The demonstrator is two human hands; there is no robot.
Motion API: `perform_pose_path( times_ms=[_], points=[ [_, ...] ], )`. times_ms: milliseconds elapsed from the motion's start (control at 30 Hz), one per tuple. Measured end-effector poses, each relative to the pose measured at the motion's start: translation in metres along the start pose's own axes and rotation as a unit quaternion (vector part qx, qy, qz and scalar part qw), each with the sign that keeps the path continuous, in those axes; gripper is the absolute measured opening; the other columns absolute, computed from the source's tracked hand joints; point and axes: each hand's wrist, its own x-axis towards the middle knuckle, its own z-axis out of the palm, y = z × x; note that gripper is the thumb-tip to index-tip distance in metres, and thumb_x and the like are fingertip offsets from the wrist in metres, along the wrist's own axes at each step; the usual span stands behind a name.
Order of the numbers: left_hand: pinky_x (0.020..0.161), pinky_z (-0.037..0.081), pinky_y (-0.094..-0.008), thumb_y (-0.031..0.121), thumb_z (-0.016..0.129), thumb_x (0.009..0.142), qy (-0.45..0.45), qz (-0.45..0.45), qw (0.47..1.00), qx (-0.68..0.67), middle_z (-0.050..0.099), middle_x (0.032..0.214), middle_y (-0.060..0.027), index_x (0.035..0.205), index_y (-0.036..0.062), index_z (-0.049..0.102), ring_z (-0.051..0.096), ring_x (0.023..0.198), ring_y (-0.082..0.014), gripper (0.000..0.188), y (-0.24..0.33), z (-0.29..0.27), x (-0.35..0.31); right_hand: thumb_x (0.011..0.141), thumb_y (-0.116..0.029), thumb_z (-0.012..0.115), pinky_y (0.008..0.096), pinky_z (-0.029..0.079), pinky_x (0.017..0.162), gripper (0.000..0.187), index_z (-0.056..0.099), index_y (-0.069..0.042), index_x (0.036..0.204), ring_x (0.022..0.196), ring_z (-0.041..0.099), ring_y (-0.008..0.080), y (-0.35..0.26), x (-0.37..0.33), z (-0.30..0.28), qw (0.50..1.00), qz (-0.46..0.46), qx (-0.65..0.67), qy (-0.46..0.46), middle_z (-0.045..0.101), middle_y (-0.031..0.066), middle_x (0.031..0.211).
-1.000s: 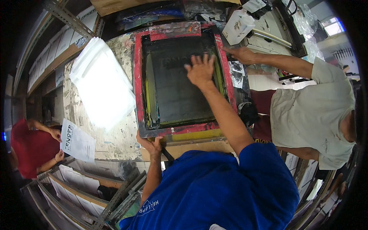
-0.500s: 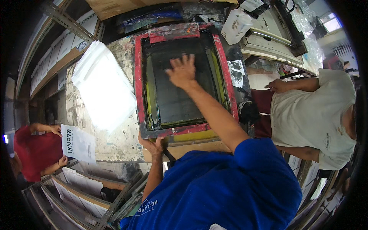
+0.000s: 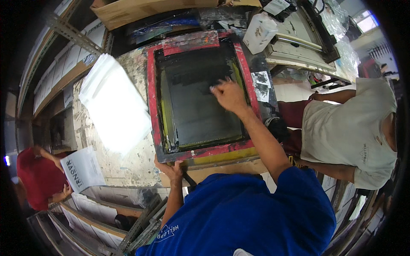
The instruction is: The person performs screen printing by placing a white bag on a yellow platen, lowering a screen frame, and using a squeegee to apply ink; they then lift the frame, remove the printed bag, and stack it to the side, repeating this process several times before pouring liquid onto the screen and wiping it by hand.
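A screen printing frame with red, ink-stained sides lies tilted on the worktable. Its dark mesh has yellowish margins and a darker, wet-looking patch toward the far end. At the frame's near left corner, my left hand grips the edge from below. Over the right half of the mesh is my right hand, its fingers curled in; anything under them is hidden. A strip of red and grey tape covers part of the frame's far side.
White plastic bags lie stacked on the stained worktable, left of the frame. A white jug stands beyond its far right corner. One person in red holds a printed bag at left; another in a pale shirt stands at right.
My right hand has moved right and nearer, its spread fingers now curled. My left hand stays at the corner. The person in red has tilted and lowered the printed bag.
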Motion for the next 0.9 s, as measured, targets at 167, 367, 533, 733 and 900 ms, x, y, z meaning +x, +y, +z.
perform_pose_path(
  times_ms=[167, 367, 533, 733, 900],
  points=[
    [0.112, 0.039, -0.0462, 0.053, 0.087, 0.076, -0.013, 0.018, 0.999, 0.047, 0.039, 0.143, -0.0185, 0.152, -0.0025, 0.020, 0.046, 0.130, -0.0315, 0.115, -0.002, -0.003, -0.002, 0.071, -0.020, 0.092, 0.0505, 0.047, 0.100, 0.079, 0.052, 0.006, 0.134, 0.111, 0.062, 0.0451, 0.079, 0.078, -0.074, 0.850, 0.090, -0.025, 0.518, 0.065, 0.0245, 0.120],
    [0.110, 0.036, -0.0429, 0.039, 0.091, 0.069, 0.010, -0.010, 1.000, -0.015, 0.040, 0.131, -0.0153, 0.145, -0.0050, 0.032, 0.045, 0.125, -0.0285, 0.106, 0.007, 0.004, 0.000, 0.065, -0.021, 0.095, 0.0413, 0.051, 0.095, 0.081, 0.055, 0.004, 0.130, 0.107, 0.066, 0.0321, 0.195, 0.171, -0.097, 0.864, 0.030, 0.298, 0.405, 0.069, 0.0195, 0.117],
    [0.109, 0.036, -0.0433, 0.051, 0.090, 0.069, 0.015, -0.002, 1.000, 0.005, 0.041, 0.129, -0.0147, 0.145, -0.0060, 0.032, 0.045, 0.123, -0.0283, 0.111, 0.002, 0.000, -0.001, 0.060, -0.015, 0.094, 0.0424, 0.053, 0.095, 0.074, 0.062, -0.004, 0.125, 0.105, 0.069, 0.0329, 0.141, 0.130, -0.117, 0.951, 0.007, 0.096, 0.294, 0.072, 0.0185, 0.114],
    [0.109, 0.035, -0.0455, 0.056, 0.089, 0.068, 0.011, 0.008, 0.999, 0.046, 0.042, 0.130, -0.0160, 0.144, -0.0064, 0.035, 0.045, 0.124, -0.0310, 0.113, 0.002, 0.001, -0.001, 0.065, -0.009, 0.071, 0.0447, 0.040, 0.084, 0.066, 0.063, -0.020, 0.130, 0.103, 0.061, 0.0295, 0.078, 0.067, -0.127, 0.953, -0.209, -0.200, 0.093, 0.068, 0.0079, 0.108],
    [0.108, 0.034, -0.0467, 0.052, 0.090, 0.063, 0.023, 0.022, 0.997, 0.076, 0.044, 0.128, -0.0184, 0.142, -0.0055, 0.039, 0.045, 0.122, -0.0342, 0.111, -0.001, 0.000, 0.001, 0.060, -0.004, 0.074, 0.0425, 0.039, 0.088, 0.071, 0.064, -0.018, 0.129, 0.104, 0.057, 0.0279, 0.049, 0.038, -0.116, 0.929, -0.232, -0.287, 0.032, 0.062, 0.0053, 0.105]
  ],
)
